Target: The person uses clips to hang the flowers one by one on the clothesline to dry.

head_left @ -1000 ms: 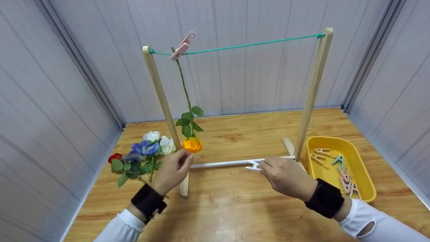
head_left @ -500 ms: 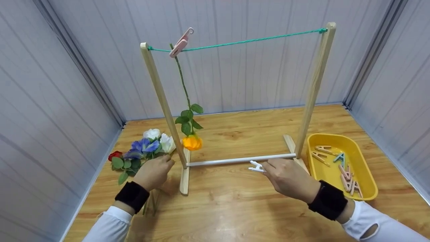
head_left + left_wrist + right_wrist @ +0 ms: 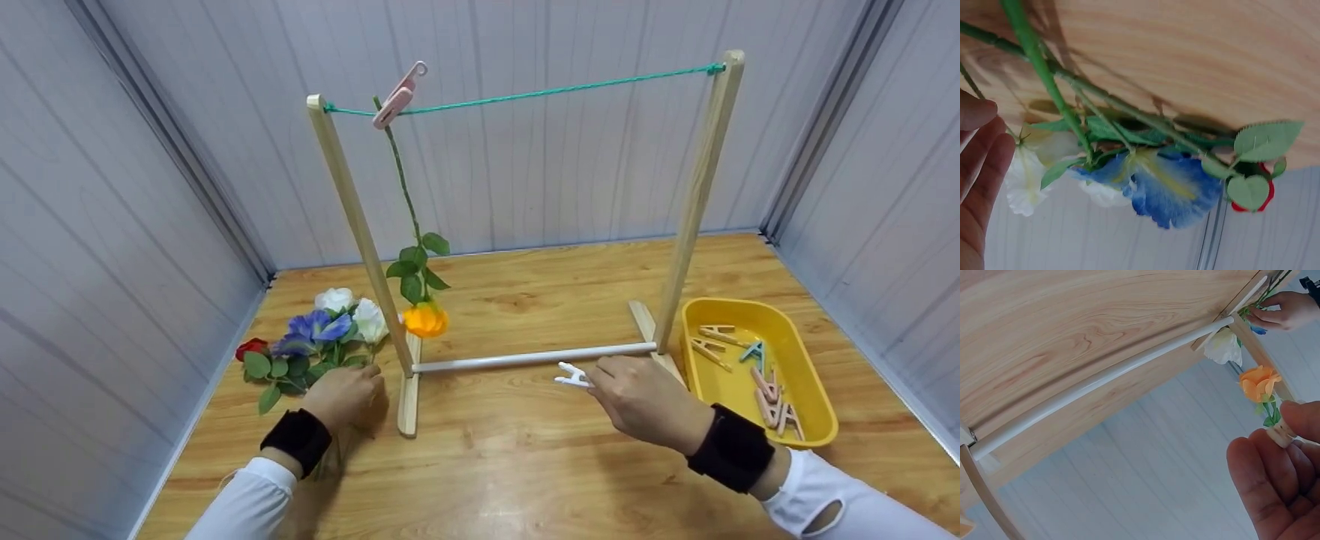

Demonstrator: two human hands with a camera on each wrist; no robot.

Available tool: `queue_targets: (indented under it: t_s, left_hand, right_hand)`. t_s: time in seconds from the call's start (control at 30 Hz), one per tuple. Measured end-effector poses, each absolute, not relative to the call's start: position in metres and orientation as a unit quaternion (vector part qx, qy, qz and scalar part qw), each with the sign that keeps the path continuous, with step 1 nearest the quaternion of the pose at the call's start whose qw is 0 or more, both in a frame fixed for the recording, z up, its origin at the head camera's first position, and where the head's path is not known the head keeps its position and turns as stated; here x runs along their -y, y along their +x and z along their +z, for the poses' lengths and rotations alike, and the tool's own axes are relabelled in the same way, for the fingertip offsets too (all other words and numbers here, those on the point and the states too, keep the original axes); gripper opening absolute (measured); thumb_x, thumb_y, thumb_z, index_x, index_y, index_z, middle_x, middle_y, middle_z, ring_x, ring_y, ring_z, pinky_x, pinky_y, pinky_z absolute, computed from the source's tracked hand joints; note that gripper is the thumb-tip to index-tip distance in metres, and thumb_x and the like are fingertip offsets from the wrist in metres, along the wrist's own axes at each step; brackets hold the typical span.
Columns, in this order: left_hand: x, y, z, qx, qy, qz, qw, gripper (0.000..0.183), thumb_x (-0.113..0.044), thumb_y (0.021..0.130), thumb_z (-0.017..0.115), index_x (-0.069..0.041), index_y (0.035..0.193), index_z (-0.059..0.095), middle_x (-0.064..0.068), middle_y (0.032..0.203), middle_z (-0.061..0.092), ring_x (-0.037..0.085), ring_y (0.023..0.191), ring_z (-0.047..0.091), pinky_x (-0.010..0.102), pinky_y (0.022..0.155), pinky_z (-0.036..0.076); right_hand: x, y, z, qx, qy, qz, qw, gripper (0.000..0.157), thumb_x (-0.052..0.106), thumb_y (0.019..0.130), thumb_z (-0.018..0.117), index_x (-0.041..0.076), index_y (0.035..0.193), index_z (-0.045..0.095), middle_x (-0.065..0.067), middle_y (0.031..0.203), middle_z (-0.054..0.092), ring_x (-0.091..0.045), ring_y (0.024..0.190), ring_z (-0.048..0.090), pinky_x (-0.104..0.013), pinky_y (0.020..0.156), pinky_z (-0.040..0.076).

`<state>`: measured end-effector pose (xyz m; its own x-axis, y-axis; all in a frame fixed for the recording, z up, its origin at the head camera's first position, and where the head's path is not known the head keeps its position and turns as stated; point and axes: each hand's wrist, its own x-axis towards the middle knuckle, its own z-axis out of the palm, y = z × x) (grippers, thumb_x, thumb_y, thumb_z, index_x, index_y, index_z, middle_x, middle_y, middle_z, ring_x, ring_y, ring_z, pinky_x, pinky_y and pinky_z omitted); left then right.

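My left hand (image 3: 343, 395) is down among the artificial flowers at the left, thumb and fingertips closed about the thin stem of a white flower (image 3: 1026, 183). Beside it lie a blue-purple flower (image 3: 315, 330), a red rose (image 3: 251, 348) and another white bloom (image 3: 334, 299). My right hand (image 3: 637, 394) pinches a white clothespin (image 3: 573, 375), its prongs pointing left, in front of the rack's white bar (image 3: 525, 359). An orange flower (image 3: 425, 319) hangs head down from the green cord (image 3: 540, 93), held by a pink clothespin (image 3: 395, 103).
The wooden rack has a left post (image 3: 356, 217) and a right post (image 3: 697, 202), with feet on the wood-grain table (image 3: 495, 465). A yellow tray (image 3: 817, 390) at the right holds several clothespins in pink, beige and teal. Pale panel walls surround the table.
My left hand has moved from beside the orange flower leftward and down to the flowers on the table. My right hand keeps the white clothespin in nearly the same place.
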<state>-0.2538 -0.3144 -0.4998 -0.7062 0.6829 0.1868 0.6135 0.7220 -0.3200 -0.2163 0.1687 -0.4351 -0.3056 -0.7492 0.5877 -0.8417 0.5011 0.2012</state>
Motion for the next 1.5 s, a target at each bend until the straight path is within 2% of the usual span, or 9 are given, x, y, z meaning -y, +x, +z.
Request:
queue_targets:
  t_s: [0.17, 0.23, 0.33, 0.53, 0.63, 0.8, 0.93, 1.3, 1.5]
  left_hand:
    - [0.318, -0.252, -0.504, 0.912, -0.359, 0.141, 0.143, 0.02, 0.009, 0.082, 0.083, -0.009, 0.085, 0.074, 0.007, 0.085, 0.068, 0.025, 0.074, 0.063, 0.033, 0.062, 0.057]
    - [0.319, -0.252, -0.504, 0.908, -0.366, 0.143, 0.145, 0.02, 0.009, 0.082, 0.083, -0.009, 0.085, 0.075, 0.006, 0.084, 0.068, 0.025, 0.075, 0.063, 0.033, 0.064, 0.057]
    - [0.32, -0.254, -0.502, 0.906, -0.372, 0.13, 0.155, 0.018, 0.01, 0.081, 0.081, -0.006, 0.086, 0.074, 0.007, 0.086, 0.069, 0.024, 0.075, 0.065, 0.033, 0.064, 0.059]
    - [0.32, -0.256, -0.495, 0.901, -0.371, 0.077, 0.21, 0.021, 0.008, 0.08, 0.083, -0.001, 0.097, 0.074, 0.011, 0.095, 0.073, 0.024, 0.076, 0.071, 0.033, 0.064, 0.061]
    - [0.318, -0.255, -0.491, 0.89, -0.37, 0.055, 0.262, 0.024, 0.012, 0.083, 0.082, 0.002, 0.104, 0.074, 0.014, 0.099, 0.075, 0.025, 0.08, 0.074, 0.034, 0.066, 0.062]
    - [0.312, -0.257, -0.483, 0.86, -0.364, 0.0, 0.358, 0.029, 0.014, 0.085, 0.082, 0.003, 0.109, 0.071, 0.015, 0.1, 0.076, 0.028, 0.085, 0.076, 0.035, 0.069, 0.064]
    - [0.306, -0.257, -0.47, 0.851, -0.344, -0.064, 0.391, 0.031, 0.014, 0.085, 0.081, 0.004, 0.112, 0.069, 0.018, 0.101, 0.075, 0.032, 0.09, 0.076, 0.04, 0.073, 0.065]
    - [0.272, -0.25, -0.432, 0.843, -0.272, -0.274, 0.374, 0.019, 0.011, 0.107, 0.051, 0.008, 0.117, 0.066, 0.021, 0.103, 0.074, 0.034, 0.093, 0.074, 0.047, 0.079, 0.061]
    - [0.24, -0.247, -0.42, 0.794, -0.27, -0.403, 0.367, 0.024, 0.013, 0.11, 0.037, 0.012, 0.113, 0.061, 0.015, 0.083, 0.056, 0.02, 0.071, 0.052, 0.028, 0.068, 0.046]
  right_hand:
    - [-0.169, -0.217, -0.436, 0.804, 0.493, 0.076, 0.323, 0.014, 0.006, 0.091, 0.083, 0.001, 0.094, 0.07, -0.005, 0.077, 0.061, -0.012, 0.063, 0.056, -0.025, 0.054, 0.049]
    - [-0.17, -0.217, -0.437, 0.805, 0.491, 0.076, 0.325, 0.011, 0.01, 0.101, 0.076, 0.001, 0.097, 0.072, -0.006, 0.079, 0.064, -0.015, 0.066, 0.062, -0.028, 0.056, 0.054]
    - [-0.17, -0.217, -0.436, 0.809, 0.487, 0.079, 0.321, 0.027, 0.019, 0.113, 0.059, 0.001, 0.1, 0.073, -0.006, 0.08, 0.065, -0.015, 0.068, 0.064, -0.028, 0.058, 0.056]
    - [-0.171, -0.216, -0.435, 0.814, 0.483, 0.085, 0.31, 0.022, 0.017, 0.112, 0.062, 0.0, 0.103, 0.072, -0.008, 0.084, 0.068, -0.016, 0.068, 0.065, -0.029, 0.057, 0.056]
    - [-0.171, -0.216, -0.435, 0.816, 0.482, 0.082, 0.308, 0.03, 0.022, 0.115, 0.056, -0.001, 0.105, 0.072, -0.01, 0.087, 0.071, -0.019, 0.072, 0.069, -0.031, 0.06, 0.059]
    - [-0.171, -0.216, -0.433, 0.818, 0.48, 0.084, 0.306, 0.011, 0.01, 0.101, 0.076, 0.0, 0.103, 0.072, -0.009, 0.086, 0.071, -0.017, 0.07, 0.068, -0.031, 0.059, 0.058]
    - [-0.171, -0.218, -0.43, 0.815, 0.482, 0.087, 0.309, 0.022, 0.002, 0.087, 0.086, -0.001, 0.103, 0.072, -0.008, 0.085, 0.069, -0.016, 0.067, 0.065, -0.029, 0.056, 0.056]
    - [-0.169, -0.223, -0.41, 0.8, 0.488, 0.084, 0.339, 0.028, -0.003, 0.079, 0.089, -0.001, 0.099, 0.07, -0.008, 0.081, 0.066, -0.015, 0.066, 0.06, -0.03, 0.057, 0.054]
    - [-0.167, -0.226, -0.403, 0.798, 0.486, 0.085, 0.345, 0.025, -0.004, 0.081, 0.086, -0.002, 0.1, 0.07, -0.009, 0.082, 0.067, -0.016, 0.065, 0.061, -0.031, 0.055, 0.054]
